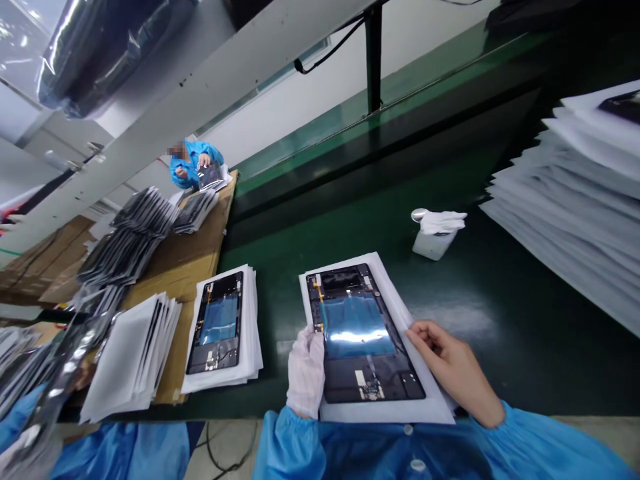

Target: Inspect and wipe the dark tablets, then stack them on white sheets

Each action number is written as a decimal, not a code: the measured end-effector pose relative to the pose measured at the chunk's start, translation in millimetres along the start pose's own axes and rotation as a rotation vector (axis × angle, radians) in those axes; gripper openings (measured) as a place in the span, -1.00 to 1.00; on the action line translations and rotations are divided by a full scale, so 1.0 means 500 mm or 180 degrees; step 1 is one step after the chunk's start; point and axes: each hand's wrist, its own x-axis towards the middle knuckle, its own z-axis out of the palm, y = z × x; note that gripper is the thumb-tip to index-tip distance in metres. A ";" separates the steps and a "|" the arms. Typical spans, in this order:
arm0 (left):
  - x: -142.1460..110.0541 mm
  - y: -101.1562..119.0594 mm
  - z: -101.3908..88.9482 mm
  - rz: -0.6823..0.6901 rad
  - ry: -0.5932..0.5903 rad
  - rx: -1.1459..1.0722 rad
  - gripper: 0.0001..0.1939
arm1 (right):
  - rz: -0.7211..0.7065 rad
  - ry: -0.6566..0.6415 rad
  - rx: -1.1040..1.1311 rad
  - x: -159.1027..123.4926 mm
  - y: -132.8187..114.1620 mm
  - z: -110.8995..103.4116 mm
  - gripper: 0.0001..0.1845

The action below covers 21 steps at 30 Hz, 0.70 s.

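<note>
A dark tablet back panel (363, 337) with a blue film patch lies on a white sheet (387, 413) on the green bench in front of me. My left hand (306, 370), in a white glove, rests flat along the panel's left edge with fingers stretched out. My right hand (453, 367) is bare. Its fingers curl and pinch the white sheet's right edge beside the panel.
A second panel (217, 323) lies on a stack of white sheets (250, 353) to the left. More sheet stacks (133, 357) and dark bagged parts (130, 237) cover a cardboard surface. A tall white stack (575, 193) stands right. A small white container with cloth (436, 233) sits behind. A co-worker in blue (193, 163) works far left.
</note>
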 end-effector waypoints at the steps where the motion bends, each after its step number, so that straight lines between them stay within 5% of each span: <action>1: 0.007 0.003 -0.007 -0.0016 0.0049 0.0128 -0.53 | 0.0009 0.0002 -0.0001 0.000 0.002 0.000 -0.59; 6: 0.026 0.009 -0.039 -0.0300 -0.0211 0.0488 -0.65 | 0.0046 0.0000 -0.0062 0.000 0.003 -0.002 -0.56; 9: 0.014 0.028 -0.044 -0.0146 0.0024 0.0716 -0.76 | 0.0023 0.0018 -0.0152 0.000 0.002 -0.002 -0.55; 12: -0.005 0.058 -0.031 0.0039 0.0085 0.0309 -0.85 | 0.0044 0.0014 -0.0219 0.000 0.007 0.001 -0.53; 16: 0.007 0.066 -0.033 -0.0189 -0.0063 -0.0488 -0.74 | 0.0096 -0.0045 -0.0285 -0.002 0.016 0.002 -0.49; 18: 0.035 0.043 -0.084 -0.0371 0.0098 -0.0875 -0.70 | 0.0166 -0.0018 -0.0285 -0.003 0.016 0.000 -0.47; 21: 0.085 -0.016 -0.231 -0.0278 0.0686 -0.0501 -0.69 | 0.0176 0.0047 -0.0266 -0.002 0.011 -0.002 -0.44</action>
